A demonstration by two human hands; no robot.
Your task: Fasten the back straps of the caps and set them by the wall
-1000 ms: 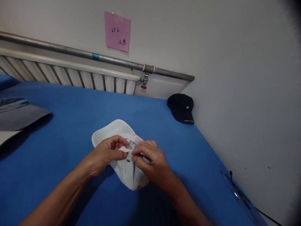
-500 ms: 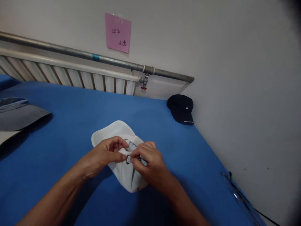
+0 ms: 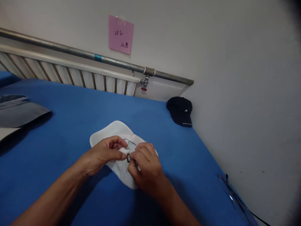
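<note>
A white cap (image 3: 115, 129) lies on the blue surface with its brim pointing up and left and its inside partly showing. My left hand (image 3: 103, 154) pinches the cap's strap between thumb and fingers, left of a small metal buckle (image 3: 128, 158). On the buckle's right side, my right hand (image 3: 145, 163) is closed, its thumb and index finger pressed together at the strap. The strap end is hidden behind the fingers of my right hand.
A dark cap (image 3: 180, 110) rests at the far right corner by the wall. Grey hats (image 3: 23, 113) are at the left. Eyeglasses (image 3: 232, 196) and a black cable lie near the right edge. Behind the blue surface (image 3: 77, 106) stands a radiator (image 3: 66, 73) with a pipe.
My right hand has turned and its thumb has shifted slightly left, covering more of the strap by the buckle. My left hand keeps its pinch. The view has shifted a little.
</note>
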